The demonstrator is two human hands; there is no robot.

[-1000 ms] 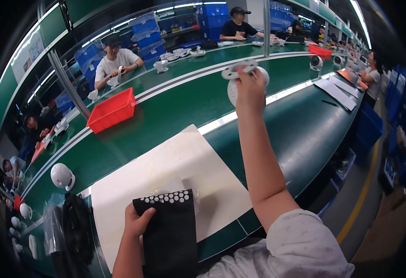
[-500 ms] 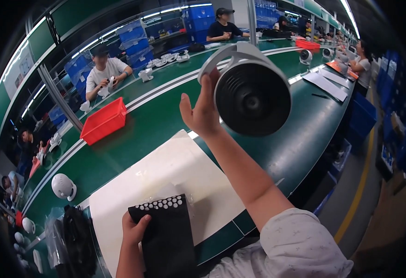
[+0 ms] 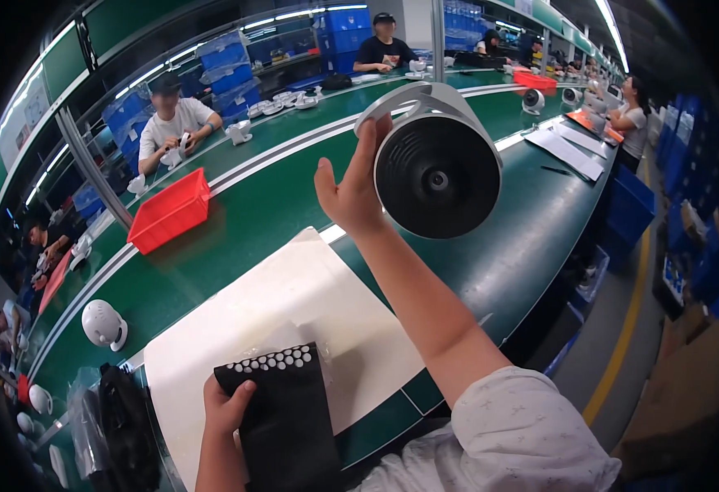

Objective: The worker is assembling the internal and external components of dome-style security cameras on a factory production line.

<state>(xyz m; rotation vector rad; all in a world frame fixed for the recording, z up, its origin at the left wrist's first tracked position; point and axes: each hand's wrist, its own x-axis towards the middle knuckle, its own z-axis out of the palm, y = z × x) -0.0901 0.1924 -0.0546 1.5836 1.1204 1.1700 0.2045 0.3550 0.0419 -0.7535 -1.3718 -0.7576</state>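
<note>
Raised over the bench, my right hand (image 3: 358,184) grips a white camera (image 3: 476,123) by its curved bracket, thumb apart. The camera's round black front with a small lens in the middle faces me. Lower down, my left hand (image 3: 226,403) pinches the upper left edge of a black sheet (image 3: 285,435) with rows of white round dots along its top. Under the sheet lie a crumpled clear plastic piece and a large white mat (image 3: 236,307), partly covered by the sheet and my arm.
A red bin (image 3: 171,215) stands beyond the mat. At left are a white camera (image 3: 105,324) and black and clear bags (image 3: 125,418). Papers (image 3: 564,153) and a pen lie at the right. Several co-workers sit along the green conveyor line (image 3: 294,201); cardboard and blue crates flank the aisle.
The whole view has shifted slightly, so the scene sits a little further left. My right hand still holds the camera and my left the black sheet.
</note>
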